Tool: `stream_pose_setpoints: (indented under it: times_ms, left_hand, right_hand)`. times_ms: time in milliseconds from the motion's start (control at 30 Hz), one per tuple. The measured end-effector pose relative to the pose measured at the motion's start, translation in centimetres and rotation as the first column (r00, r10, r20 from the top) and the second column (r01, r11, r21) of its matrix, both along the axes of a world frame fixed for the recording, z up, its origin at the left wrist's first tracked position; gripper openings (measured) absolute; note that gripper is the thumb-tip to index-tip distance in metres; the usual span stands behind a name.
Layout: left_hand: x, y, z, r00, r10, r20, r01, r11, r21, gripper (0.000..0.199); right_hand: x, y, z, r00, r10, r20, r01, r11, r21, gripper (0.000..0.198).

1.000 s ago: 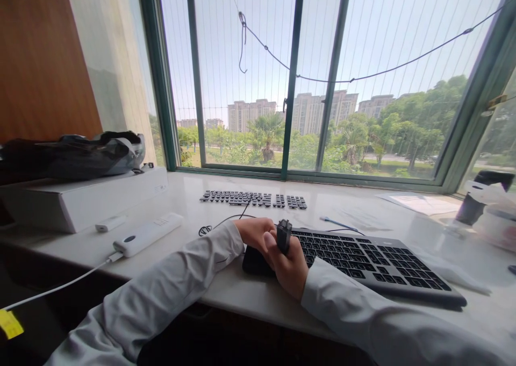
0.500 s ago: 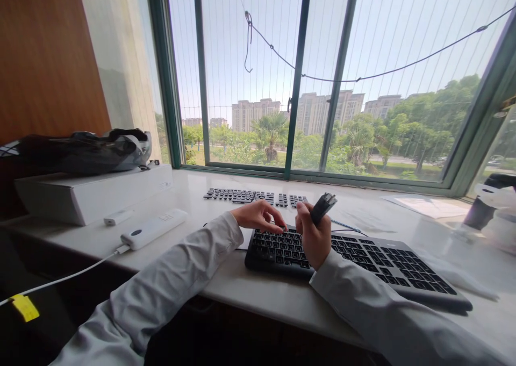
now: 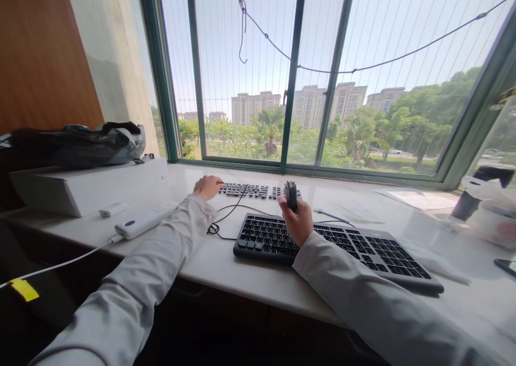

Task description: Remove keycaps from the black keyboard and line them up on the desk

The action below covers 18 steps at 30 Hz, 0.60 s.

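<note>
My left hand (image 3: 207, 187) reaches to the left end of several rows of loose black keycaps (image 3: 245, 190) laid out on the white tabletop. Its fingers are bent together at the keycaps, and what is between them is hidden. In my right hand (image 3: 297, 225) a black hand tool with a notched end (image 3: 291, 195) points upward, the fingers wrapped round its lower part. That hand is over the middle of a black keyboard (image 3: 409, 281), whose key positions mostly show without caps. A few keycaps (image 3: 250, 245) sit at its front left corner.
A thin black cable (image 3: 214, 228) lies coiled left of the keyboard. Behind the keyboard is a blue slim stick (image 3: 332, 215). At left are a white power bank (image 3: 139, 223) with a cable and a white box (image 3: 86, 186). Papers (image 3: 417, 199) lie at back right.
My left hand has moved from the keyboard's left side to the far left end of the loose keycaps. My right hand still grips the tool, now turned more upright.
</note>
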State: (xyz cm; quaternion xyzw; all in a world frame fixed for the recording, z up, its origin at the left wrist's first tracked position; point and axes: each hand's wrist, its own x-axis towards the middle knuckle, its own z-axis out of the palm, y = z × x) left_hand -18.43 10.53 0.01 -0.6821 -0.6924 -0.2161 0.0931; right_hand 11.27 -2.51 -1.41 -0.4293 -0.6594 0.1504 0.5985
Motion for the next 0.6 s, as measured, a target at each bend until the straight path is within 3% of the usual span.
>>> stream_pose_setpoints:
  times_ms: [233, 600]
  left_hand:
    - [-1.1, 1.8, -2.9, 0.998, 0.031, -0.055, -0.038, 0.992, -0.121, 0.030]
    - [-1.3, 2.9, -3.9, 0.990, 0.062, -0.124, -0.068, 0.996, -0.049, 0.029]
  right_hand:
    - [0.0, 0.2, -0.4, 1.000, 0.031, 0.006, -0.030, 1.000, -0.008, 0.043]
    - [-0.1, 0.2, -0.5, 0.999, 0.047, 0.020, -0.046, 0.999, -0.027, 0.043]
